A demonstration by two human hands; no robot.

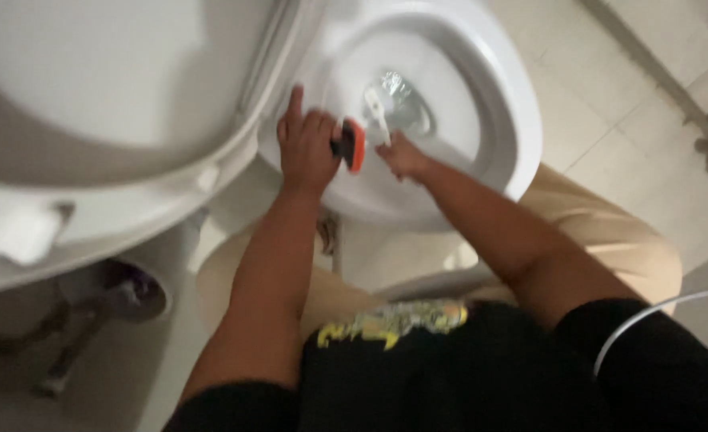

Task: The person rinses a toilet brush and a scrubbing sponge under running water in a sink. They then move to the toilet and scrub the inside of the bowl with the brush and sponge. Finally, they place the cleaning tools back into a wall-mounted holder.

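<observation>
Black shirt below me; my right hand [400, 154] closes its fingers on a white toilet brush [376, 112] down in the toilet bowl [494, 96]. Left hand [306, 144] grips an orange-edged scrubber [352, 144] at the rim. Scrubbing looks underway, not finished.

Both bare arms reach forward and downward close together, the left hand [306, 148] lying palm down with its index finger stretched out, while the right hand [400, 156] is curled closed.
</observation>
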